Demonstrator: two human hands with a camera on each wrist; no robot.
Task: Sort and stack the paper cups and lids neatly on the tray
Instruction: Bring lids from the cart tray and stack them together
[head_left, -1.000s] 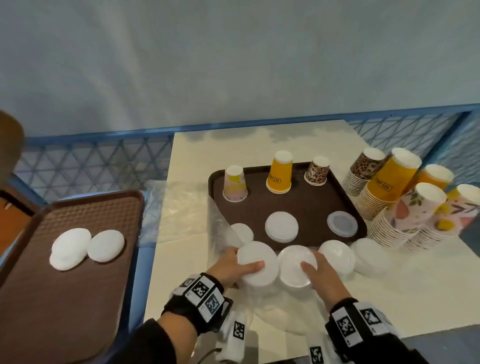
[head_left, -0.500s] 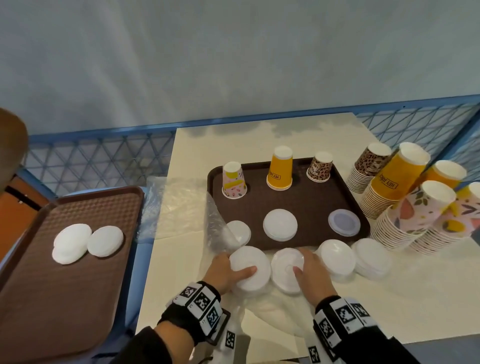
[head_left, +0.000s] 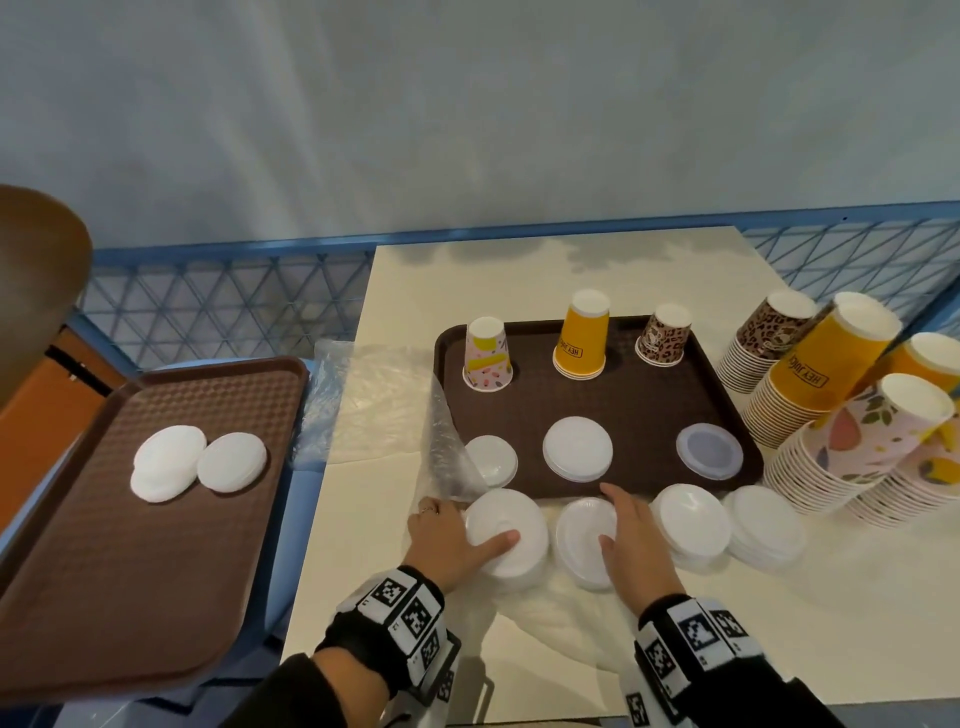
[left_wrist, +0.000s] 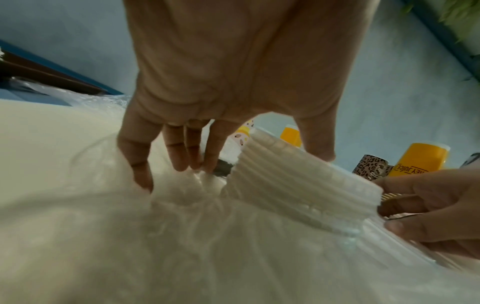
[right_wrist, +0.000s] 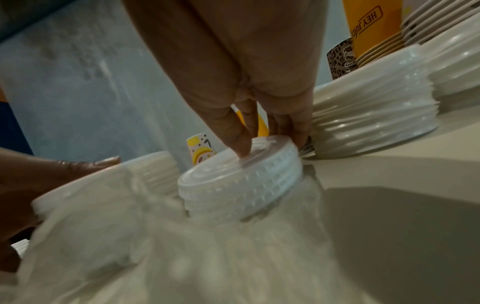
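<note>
A brown tray (head_left: 613, 405) holds three upturned cups: floral (head_left: 487, 353), yellow (head_left: 582, 335) and leopard (head_left: 664, 335). In front of them lie three lid piles: small (head_left: 491, 460), middle (head_left: 577, 448) and clear (head_left: 709, 450). Just before the tray, my left hand (head_left: 467, 525) grips a stack of white lids (head_left: 511, 540), thumb on top. In the left wrist view that hand (left_wrist: 252, 160) has its fingers down in the clear bag (left_wrist: 182, 226) beside the lid stack (left_wrist: 298, 185). My right hand (head_left: 610, 517) holds a second lid stack (head_left: 579, 545). In the right wrist view this hand (right_wrist: 270, 139) has fingers curled over the far rim of its stack (right_wrist: 241, 185).
Two more lid stacks (head_left: 691, 522) (head_left: 766, 525) sit to the right. Tall leaning cup stacks (head_left: 831, 395) crowd the table's right side. Crumpled clear plastic (head_left: 374, 400) lies left of the tray. A second brown tray (head_left: 130, 571) on the left carries lids (head_left: 171, 467).
Both hands stay on the same two lid stacks, with only slight shifts. The right-hand stack has tipped a little.
</note>
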